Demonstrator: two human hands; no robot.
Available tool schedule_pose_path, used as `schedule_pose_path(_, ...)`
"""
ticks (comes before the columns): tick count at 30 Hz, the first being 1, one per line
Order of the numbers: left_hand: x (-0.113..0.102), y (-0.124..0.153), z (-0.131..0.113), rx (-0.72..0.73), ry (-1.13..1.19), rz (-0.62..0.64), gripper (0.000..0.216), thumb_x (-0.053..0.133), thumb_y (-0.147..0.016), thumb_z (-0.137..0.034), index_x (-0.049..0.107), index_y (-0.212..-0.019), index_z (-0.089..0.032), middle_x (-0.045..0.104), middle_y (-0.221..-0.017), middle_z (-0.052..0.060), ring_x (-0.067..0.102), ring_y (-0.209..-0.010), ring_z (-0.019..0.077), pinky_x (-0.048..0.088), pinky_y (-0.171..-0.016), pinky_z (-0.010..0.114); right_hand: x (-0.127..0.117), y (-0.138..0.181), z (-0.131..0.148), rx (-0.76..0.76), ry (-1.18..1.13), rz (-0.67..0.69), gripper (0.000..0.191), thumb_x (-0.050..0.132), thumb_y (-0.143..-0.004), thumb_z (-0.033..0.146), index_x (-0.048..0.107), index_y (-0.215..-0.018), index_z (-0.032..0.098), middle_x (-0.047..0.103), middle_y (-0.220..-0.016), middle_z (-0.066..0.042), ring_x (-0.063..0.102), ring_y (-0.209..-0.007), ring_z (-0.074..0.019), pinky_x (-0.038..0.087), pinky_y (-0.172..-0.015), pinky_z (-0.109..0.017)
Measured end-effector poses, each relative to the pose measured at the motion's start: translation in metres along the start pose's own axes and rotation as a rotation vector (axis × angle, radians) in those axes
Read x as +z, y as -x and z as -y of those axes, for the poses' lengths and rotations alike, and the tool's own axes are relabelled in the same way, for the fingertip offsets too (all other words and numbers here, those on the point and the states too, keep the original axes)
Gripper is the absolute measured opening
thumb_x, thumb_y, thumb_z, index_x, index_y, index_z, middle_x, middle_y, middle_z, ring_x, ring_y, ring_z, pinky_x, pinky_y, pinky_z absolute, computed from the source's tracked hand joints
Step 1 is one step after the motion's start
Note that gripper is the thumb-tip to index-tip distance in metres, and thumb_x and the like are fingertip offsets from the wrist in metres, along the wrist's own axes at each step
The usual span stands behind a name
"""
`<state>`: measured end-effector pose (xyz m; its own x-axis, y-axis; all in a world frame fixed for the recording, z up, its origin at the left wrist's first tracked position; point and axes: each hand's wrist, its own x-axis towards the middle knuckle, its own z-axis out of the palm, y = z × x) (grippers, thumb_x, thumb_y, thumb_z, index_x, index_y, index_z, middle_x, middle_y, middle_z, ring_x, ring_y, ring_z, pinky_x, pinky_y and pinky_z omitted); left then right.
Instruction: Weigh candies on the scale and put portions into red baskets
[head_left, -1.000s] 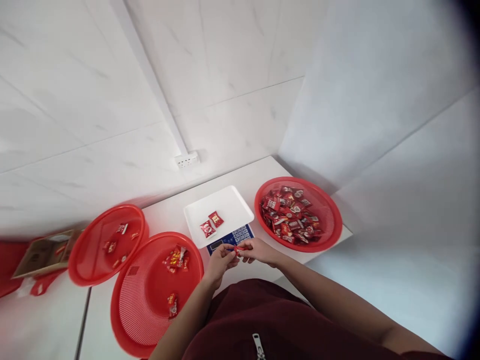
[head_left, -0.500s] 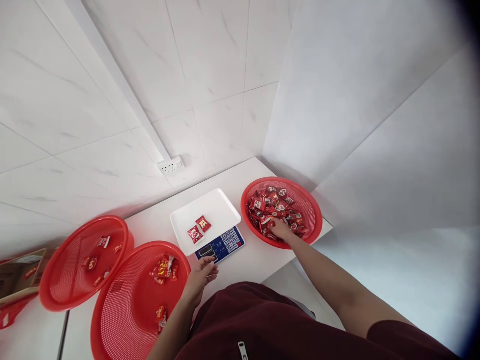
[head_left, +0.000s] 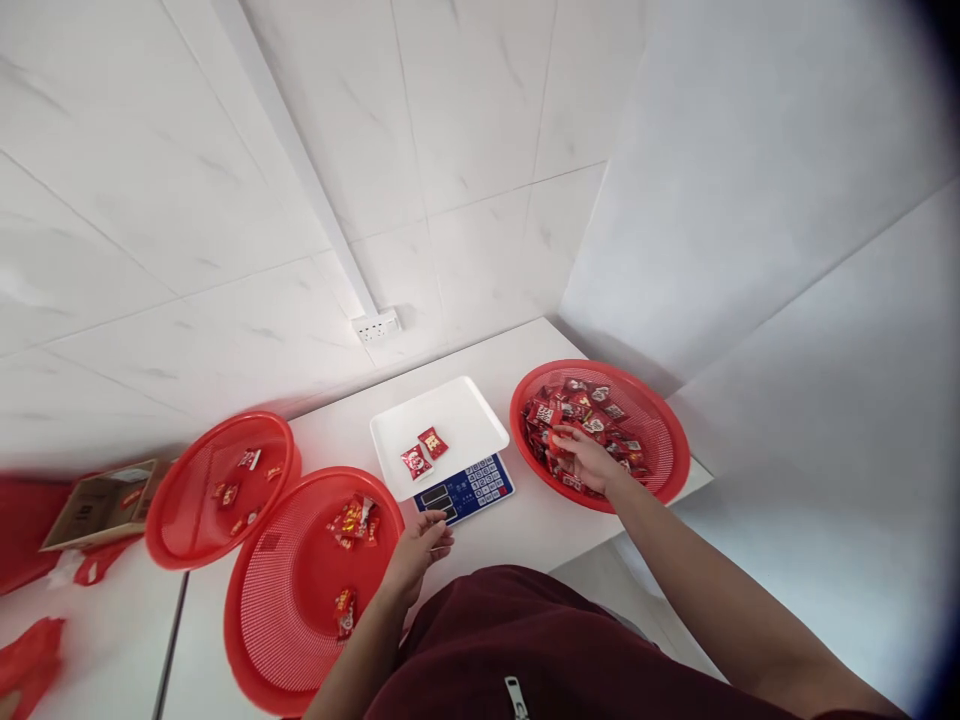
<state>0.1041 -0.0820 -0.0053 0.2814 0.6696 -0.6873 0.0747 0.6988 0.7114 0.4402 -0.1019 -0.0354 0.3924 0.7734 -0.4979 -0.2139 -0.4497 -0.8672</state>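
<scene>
My right hand (head_left: 589,458) is in the red basket (head_left: 660,425) on the right, which holds several red snack packets (head_left: 592,415); its fingers pinch one red packet. My left hand (head_left: 420,552) rests at the table's near edge, fingers loosely curled, holding nothing, just below the blue keypad of the scale (head_left: 469,488). The scale's white tray (head_left: 461,420) carries two red packets (head_left: 424,452). A nearer red basket (head_left: 259,610) at the left holds a few packets.
A second red basket (head_left: 184,525) stands further left with a few packets. A cardboard box (head_left: 97,503) and red bags lie on the adjoining surface at far left. A wall socket (head_left: 375,324) is behind the scale. Walls close in at the back and right.
A second ago both hands held a red packet in front of the scale. My right hand then reached into the right basket and now pinches a packet; the left hand dropped to the table edge.
</scene>
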Motion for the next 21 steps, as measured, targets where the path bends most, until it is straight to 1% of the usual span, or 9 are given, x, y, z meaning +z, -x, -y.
schedule_pose_path(2, 0.005, 0.003, -0.002, -0.006, 0.000, 0.022, 0.041, 0.074, -0.064, -0.038, 0.056, -0.093, -0.016, 0.062, -0.074, 0.001, 0.059, -0.068, 0.0115, 0.044, -0.070, 0.026, 0.026, 0.003, 0.006, 0.033, -0.085, 0.113, 0.024, 0.062, -0.077, 0.025, 0.055, -0.100, 0.026, 0.067, -0.085, 0.000, 0.065, -0.074, -0.0128, 0.053, -0.061, -0.022)
schedule_pose_path(6, 0.008, 0.010, -0.008, 0.017, 0.016, 0.059, 0.037, 0.073, -0.066, -0.036, 0.056, -0.092, -0.016, 0.062, -0.074, 0.001, 0.059, -0.068, 0.0110, 0.044, -0.069, 0.026, 0.094, 0.006, 0.009, 0.114, -0.165, 0.301, 0.026, 0.070, -0.071, 0.019, 0.058, -0.094, 0.021, 0.066, -0.083, -0.002, 0.065, -0.070, -0.0126, 0.055, -0.059, -0.022)
schedule_pose_path(8, 0.005, 0.012, -0.008, 0.026, 0.028, 0.057, 0.036, 0.072, -0.066, -0.035, 0.056, -0.092, -0.016, 0.062, -0.074, 0.001, 0.059, -0.068, 0.0109, 0.043, -0.069, 0.025, 0.125, 0.006, 0.008, 0.137, -0.169, 0.362, 0.031, 0.072, -0.069, 0.020, 0.059, -0.098, 0.021, 0.066, -0.084, -0.002, 0.065, -0.071, -0.0134, 0.056, -0.061, -0.024)
schedule_pose_path(10, -0.002, 0.014, -0.007, 0.031, 0.041, 0.042, 0.037, 0.072, -0.066, -0.035, 0.055, -0.092, -0.015, 0.062, -0.074, 0.001, 0.059, -0.067, 0.0107, 0.043, -0.069, 0.025, 0.146, 0.005, 0.007, 0.139, -0.147, 0.386, 0.040, 0.072, -0.069, 0.022, 0.058, -0.106, 0.022, 0.064, -0.087, -0.002, 0.065, -0.072, -0.0137, 0.057, -0.063, -0.026)
schedule_pose_path(11, -0.005, 0.014, -0.006, 0.033, 0.049, 0.031, 0.037, 0.072, -0.066, -0.035, 0.055, -0.093, -0.015, 0.061, -0.074, 0.001, 0.059, -0.067, 0.0106, 0.043, -0.069, 0.025, 0.153, 0.003, 0.007, 0.134, -0.126, 0.379, 0.045, 0.072, -0.070, 0.022, 0.056, -0.112, 0.023, 0.064, -0.090, -0.003, 0.065, -0.071, -0.0135, 0.058, -0.062, -0.026)
schedule_pose_path(13, -0.012, 0.015, -0.002, 0.031, 0.064, 0.005, 0.037, 0.072, -0.067, -0.034, 0.055, -0.093, -0.015, 0.061, -0.073, 0.001, 0.059, -0.066, 0.0105, 0.044, -0.069, 0.025, 0.158, -0.002, 0.007, 0.117, -0.069, 0.334, 0.053, 0.071, -0.071, 0.023, 0.051, -0.120, 0.024, 0.062, -0.095, -0.004, 0.064, -0.068, -0.0123, 0.057, -0.057, -0.024)
schedule_pose_path(16, -0.018, 0.014, 0.003, 0.012, 0.084, -0.023, 0.036, 0.071, -0.068, -0.034, 0.055, -0.094, -0.015, 0.061, -0.074, 0.001, 0.059, -0.066, 0.0105, 0.044, -0.069, 0.025, 0.154, -0.011, 0.008, 0.084, 0.008, 0.275, 0.063, 0.068, -0.073, 0.027, 0.041, -0.131, 0.022, 0.060, -0.103, -0.008, 0.064, -0.067, -0.0115, 0.055, -0.055, -0.021)
schedule_pose_path(19, -0.019, 0.013, 0.006, -0.012, 0.092, -0.024, 0.035, 0.071, -0.068, -0.034, 0.055, -0.093, -0.015, 0.061, -0.074, 0.002, 0.059, -0.066, 0.0106, 0.045, -0.069, 0.025, 0.150, -0.012, 0.011, 0.021, 0.060, 0.299, 0.069, 0.064, -0.077, 0.035, 0.034, -0.137, 0.021, 0.057, -0.117, -0.013, 0.066, -0.082, -0.0154, 0.056, -0.065, -0.025)
schedule_pose_path(21, -0.018, 0.011, 0.005, -0.025, 0.082, -0.014, 0.035, 0.071, -0.068, -0.034, 0.055, -0.093, -0.015, 0.061, -0.074, 0.002, 0.059, -0.067, 0.0110, 0.045, -0.069, 0.026, 0.150, -0.010, 0.013, -0.046, 0.108, 0.314, 0.070, 0.063, -0.077, 0.039, 0.033, -0.138, 0.023, 0.053, -0.127, -0.014, 0.064, -0.095, -0.0181, 0.056, -0.071, -0.029)
